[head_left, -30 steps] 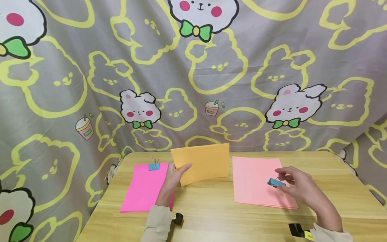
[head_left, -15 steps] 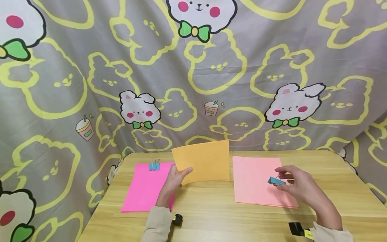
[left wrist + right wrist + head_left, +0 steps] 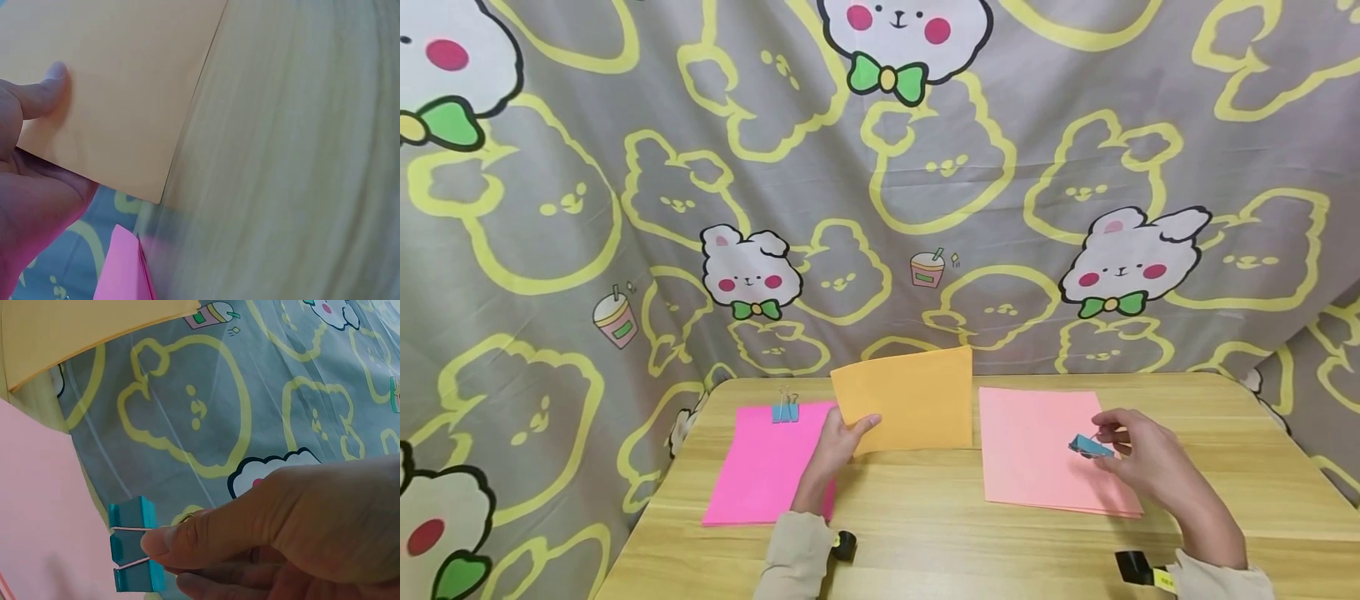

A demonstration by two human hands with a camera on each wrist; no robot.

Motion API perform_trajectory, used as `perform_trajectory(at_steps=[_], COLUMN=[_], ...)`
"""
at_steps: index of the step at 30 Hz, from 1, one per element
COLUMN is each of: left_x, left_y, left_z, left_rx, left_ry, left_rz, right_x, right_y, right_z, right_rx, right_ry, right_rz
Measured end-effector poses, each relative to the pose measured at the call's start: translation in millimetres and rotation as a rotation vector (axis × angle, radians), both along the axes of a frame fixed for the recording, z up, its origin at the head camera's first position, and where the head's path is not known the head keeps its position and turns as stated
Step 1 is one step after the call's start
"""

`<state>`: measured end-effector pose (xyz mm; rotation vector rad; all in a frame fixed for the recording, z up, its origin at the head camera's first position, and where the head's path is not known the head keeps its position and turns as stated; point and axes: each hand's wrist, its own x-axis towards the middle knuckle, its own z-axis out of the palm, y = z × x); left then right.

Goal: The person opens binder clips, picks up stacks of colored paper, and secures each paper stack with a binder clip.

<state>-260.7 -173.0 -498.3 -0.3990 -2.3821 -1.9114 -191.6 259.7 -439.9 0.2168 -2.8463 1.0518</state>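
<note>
Orange paper (image 3: 917,400): gripping it tilted up at far centre in the left hand (image 3: 838,442), just right of the magenta paper (image 3: 763,475); farther right, pinching a teal binder clip (image 3: 1089,447) by its wire handle in the right hand (image 3: 1142,454), above the pale pink paper (image 3: 1030,442).

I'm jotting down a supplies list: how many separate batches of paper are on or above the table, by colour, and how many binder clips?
Magenta paper: 1
Orange paper: 1
Light pink paper: 1
Blue binder clips: 2, one at the magenta paper's far edge, one in the right hand
Total: 5
</note>
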Motion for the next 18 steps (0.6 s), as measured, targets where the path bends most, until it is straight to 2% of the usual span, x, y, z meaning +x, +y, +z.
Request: perform_trajectory(at_steps=[11,18], left_x=[-1.0,-1.2], left_y=[1.6,1.8], left_z=[-2.5,-1.5], left_rx=[0.043,0.118], left_ry=[-0.024,-0.126], left_rz=[-0.008,0.029], right_x=[0.7,2.9], right_y=[0.7,1.7], right_z=[0.7,0.8], right_rx=[0.002,-0.019], right_ry=[-0.029,-0.025], right_rz=[-0.001,-0.027])
